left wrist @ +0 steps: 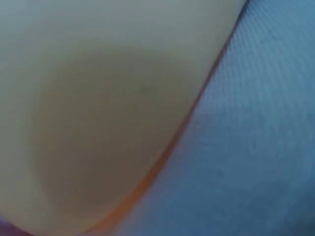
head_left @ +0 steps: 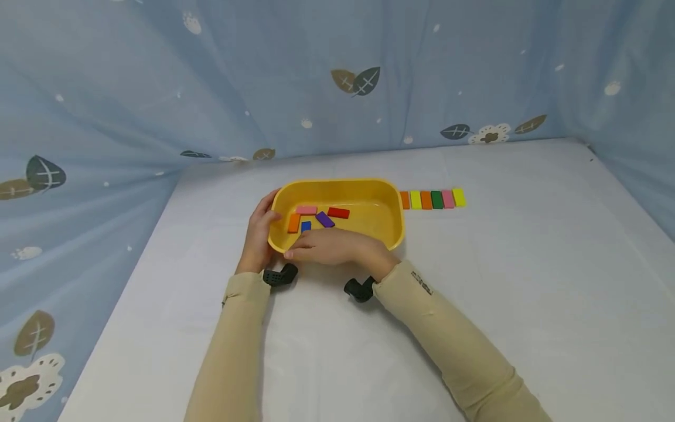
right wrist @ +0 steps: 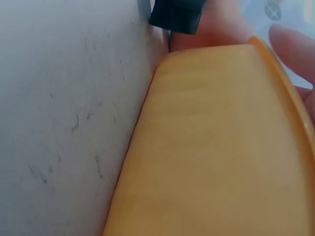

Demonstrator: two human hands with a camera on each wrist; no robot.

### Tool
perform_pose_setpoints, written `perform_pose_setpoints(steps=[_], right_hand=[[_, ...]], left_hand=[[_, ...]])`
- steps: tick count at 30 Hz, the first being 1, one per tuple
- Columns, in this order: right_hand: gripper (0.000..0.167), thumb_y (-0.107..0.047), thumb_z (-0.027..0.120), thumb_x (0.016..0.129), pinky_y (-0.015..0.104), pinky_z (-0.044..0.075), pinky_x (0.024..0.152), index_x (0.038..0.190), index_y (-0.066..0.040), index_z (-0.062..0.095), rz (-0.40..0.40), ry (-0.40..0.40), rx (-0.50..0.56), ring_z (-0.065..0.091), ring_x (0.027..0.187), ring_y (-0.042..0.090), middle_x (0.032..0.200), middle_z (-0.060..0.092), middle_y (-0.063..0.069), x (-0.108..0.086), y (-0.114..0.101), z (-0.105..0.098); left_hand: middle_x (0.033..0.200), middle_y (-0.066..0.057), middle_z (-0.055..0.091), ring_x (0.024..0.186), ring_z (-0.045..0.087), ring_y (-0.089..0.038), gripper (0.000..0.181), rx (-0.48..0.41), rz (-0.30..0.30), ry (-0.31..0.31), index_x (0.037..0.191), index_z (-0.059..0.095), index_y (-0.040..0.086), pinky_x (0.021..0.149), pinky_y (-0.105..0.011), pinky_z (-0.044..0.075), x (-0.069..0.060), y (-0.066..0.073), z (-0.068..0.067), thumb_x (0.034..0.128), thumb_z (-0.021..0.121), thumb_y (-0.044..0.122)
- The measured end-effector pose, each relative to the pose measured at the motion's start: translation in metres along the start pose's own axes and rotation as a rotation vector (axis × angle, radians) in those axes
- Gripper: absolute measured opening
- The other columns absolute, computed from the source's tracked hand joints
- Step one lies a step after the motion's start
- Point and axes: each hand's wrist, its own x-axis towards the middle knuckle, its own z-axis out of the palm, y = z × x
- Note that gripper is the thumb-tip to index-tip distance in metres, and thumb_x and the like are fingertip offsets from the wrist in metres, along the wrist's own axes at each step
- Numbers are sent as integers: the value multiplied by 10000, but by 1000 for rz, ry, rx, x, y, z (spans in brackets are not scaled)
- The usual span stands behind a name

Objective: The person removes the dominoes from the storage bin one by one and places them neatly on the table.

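Observation:
A yellow box [head_left: 369, 225] stands on the table. My left hand [head_left: 257, 237] grips its left end, thumb over the rim. In the right wrist view, the left hand [right wrist: 219, 24] is behind the box's outer wall [right wrist: 211, 137]. Across the front rim lies my right hand [head_left: 334, 246], back up, over the box's front left part; how its fingers close is hidden. Inside the box are a pink block [head_left: 306, 210], an orange block [head_left: 293, 223], a purple block [head_left: 325, 220], a red block [head_left: 338, 213] and a blue block [head_left: 306, 226], partly covered by the right hand.
Right of the box runs a row of upright-laid blocks: orange [head_left: 405, 200], yellow, orange, green [head_left: 436, 200], pink [head_left: 447, 199] and yellow [head_left: 459, 197]. The white table [head_left: 327, 351] meets a blue patterned curtain [head_left: 295, 76] at the back and sides. The left wrist view is mostly blurred.

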Motion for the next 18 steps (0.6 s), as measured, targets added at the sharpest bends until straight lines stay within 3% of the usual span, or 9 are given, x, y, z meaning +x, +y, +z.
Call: perform_pose_setpoints(steps=[5,7,9,13,18], right_hand=[[422,-489,346,904,271,407,815,1080,-195,592,42,168,-163,484,937,122,993,531,12,5,2,2],[421,-436,341,923,294,357,930,1159,-178,576,67,209,-270,420,1085,150,1181,479,31,8,1,2],[423,-388,329,936,328,248,1034,1248,-187,533,95,193,-329,296,1241,185,1368,342,55,10,1,2],[419,-330,278,958,362,82,1085,1317,-212,457,96,79,-381,140,1335,215,1451,238,38,12,3,1],[414,-340,280,943,340,208,1047,1213,-198,560,116,97,-299,332,1225,197,1384,359,2,12,7,1]], left_hand=[[1341,25,390,1182,386,-229,507,-13,-7,-6,1332,405,203,1002,-354,322,-5,1,-1,848,370,54],[1350,10,380,1190,377,-244,512,-12,-11,-6,1341,393,181,1007,-373,312,-7,4,-1,848,361,44],[1357,0,370,1197,369,-254,519,-8,-11,-9,1348,382,165,1009,-383,307,-9,7,0,845,356,41],[1354,22,371,1198,372,-225,525,6,-13,-3,1345,389,173,1004,-343,319,-8,10,1,837,361,43],[1342,58,379,1190,381,-180,521,17,-20,7,1330,409,209,1001,-312,323,-4,6,1,834,371,55]])
